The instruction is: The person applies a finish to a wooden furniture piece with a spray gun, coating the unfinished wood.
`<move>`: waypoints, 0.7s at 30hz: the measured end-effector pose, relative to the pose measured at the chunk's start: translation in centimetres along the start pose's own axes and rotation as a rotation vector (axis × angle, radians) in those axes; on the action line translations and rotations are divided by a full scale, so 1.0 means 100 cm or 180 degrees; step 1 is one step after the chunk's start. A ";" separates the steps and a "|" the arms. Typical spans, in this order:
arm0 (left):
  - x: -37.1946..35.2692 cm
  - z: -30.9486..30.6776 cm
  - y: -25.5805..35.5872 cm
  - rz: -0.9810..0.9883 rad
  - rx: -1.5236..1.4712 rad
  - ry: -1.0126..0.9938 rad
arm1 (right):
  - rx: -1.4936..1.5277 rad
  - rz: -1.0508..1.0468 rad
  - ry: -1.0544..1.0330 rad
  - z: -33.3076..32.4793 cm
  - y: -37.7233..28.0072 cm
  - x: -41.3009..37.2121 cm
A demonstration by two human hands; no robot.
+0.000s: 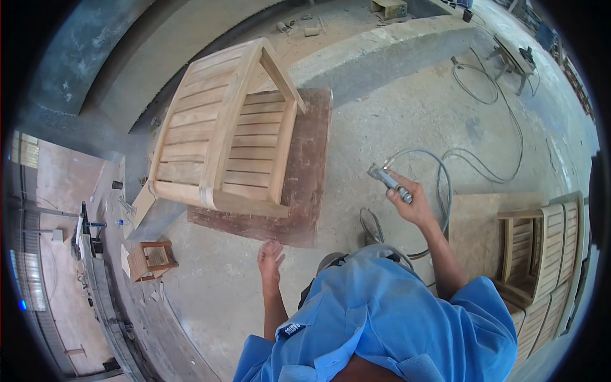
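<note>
My right hand (pixel 407 198) is wrapped around a silver-grey air gun (pixel 389 183), with a thin grey hose (pixel 439 167) running from it. The tool's exact type is hard to make out. My left hand (pixel 270 256) hangs with fingers apart and loosely bent, holding nothing. It is close to the front edge of a worn brown board (pixel 305 191). On that board stands a slatted wooden furniture piece (pixel 210 121) of pale bare wood, with an open side showing more slats inside. Both hands are apart from the wood.
More slatted wooden pieces (pixel 550 254) stand at the right. A small wooden stool (pixel 153 260) is on the floor at the left. Looped hose lies on the concrete floor near a low bench (pixel 512 57). A low concrete ledge (pixel 382 54) curves behind the board.
</note>
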State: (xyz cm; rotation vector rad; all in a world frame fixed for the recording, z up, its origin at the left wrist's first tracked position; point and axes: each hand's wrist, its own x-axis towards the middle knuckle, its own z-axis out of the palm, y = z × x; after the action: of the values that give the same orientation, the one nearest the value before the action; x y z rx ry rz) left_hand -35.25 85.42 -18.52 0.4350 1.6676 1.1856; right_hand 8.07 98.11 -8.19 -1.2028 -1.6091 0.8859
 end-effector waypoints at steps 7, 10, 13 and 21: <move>0.000 0.007 0.008 -0.0005 -0.0587 0.0465 | 0.0593 0.0168 0.0371 -0.058 -0.058 0.135; 0.020 -0.004 0.028 0.0239 -0.0927 0.0830 | 0.0818 -0.0277 0.0872 -0.070 -0.094 0.187; 0.025 0.000 0.063 0.0446 -0.1235 0.1171 | 0.0481 -0.0720 0.0884 -0.090 -0.114 0.239; 0.012 0.027 0.161 0.1327 -0.1591 0.1143 | 0.0472 -0.1471 0.1014 -0.079 -0.193 0.396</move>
State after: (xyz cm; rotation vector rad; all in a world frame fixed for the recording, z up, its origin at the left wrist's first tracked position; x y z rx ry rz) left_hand -37.37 94.94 -5.42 0.2661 1.5322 2.0252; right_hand 5.18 131.34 21.71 -0.7742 -1.4468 0.4791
